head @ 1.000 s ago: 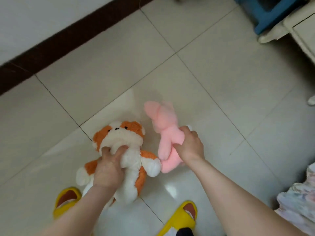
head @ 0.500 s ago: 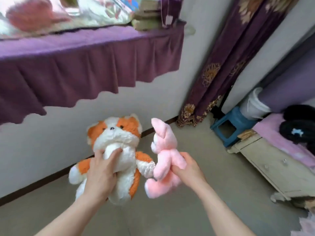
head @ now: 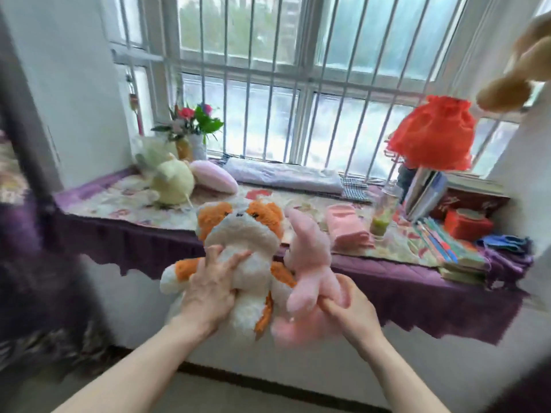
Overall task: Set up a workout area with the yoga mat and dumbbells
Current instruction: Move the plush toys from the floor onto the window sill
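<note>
My left hand (head: pixel 208 290) grips an orange and white plush toy (head: pixel 241 234) by its chest and holds it upright in front of me. My right hand (head: pixel 348 308) is closed around the lower body of a pink plush rabbit (head: pixel 310 257), held beside the first toy and touching it. Both toys hang in the air just before a window ledge (head: pixel 417 281) draped in purple cloth. No yoga mat or dumbbells are in view.
The ledge carries a pale yellow plush (head: pixel 171 180), a pink cushion (head: pixel 213 175), a folded grey cloth (head: pixel 283 174), flowers in a vase (head: pixel 192 126), a pink folded towel (head: pixel 346 231), a bottle (head: pixel 384 210), a red lamp (head: pixel 432 135), books (head: pixel 450 245) and a red box (head: pixel 468 223). A barred window (head: pixel 298 70) stands behind.
Both toys have been lifted from the tiled floor up to ledge height. The view has swung from the floor to the window and ledge.
</note>
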